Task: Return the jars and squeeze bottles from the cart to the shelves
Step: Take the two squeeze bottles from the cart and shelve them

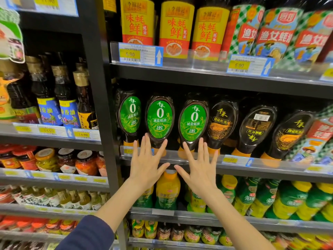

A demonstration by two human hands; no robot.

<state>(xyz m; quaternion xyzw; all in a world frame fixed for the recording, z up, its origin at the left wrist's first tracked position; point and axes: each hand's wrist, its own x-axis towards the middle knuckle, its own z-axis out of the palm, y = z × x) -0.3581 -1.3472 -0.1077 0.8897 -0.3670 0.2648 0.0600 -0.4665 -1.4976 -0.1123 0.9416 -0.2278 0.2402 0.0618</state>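
Dark squeeze bottles with green oval labels stand cap-down on the middle shelf (270,168). My left hand (147,163) is spread flat, its fingertips at the foot of the second green-label bottle (159,120). Beside it, my right hand (200,165) has straight fingers reaching up to the base of the third green-label bottle (193,121). Neither hand holds anything. A first green-label bottle (129,114) stands at the shelf's left end. Black-and-gold label squeeze bottles (222,123) follow on the right; one of them (257,127) shows its back.
Tall yellow-and-red sauce bottles (176,29) fill the shelf above. Green and yellow bottles (248,193) stand on the shelf below, jars (194,233) lower down. A black upright (100,105) separates a left bay with glass oil bottles (66,98) and jars (86,162). No cart is in view.
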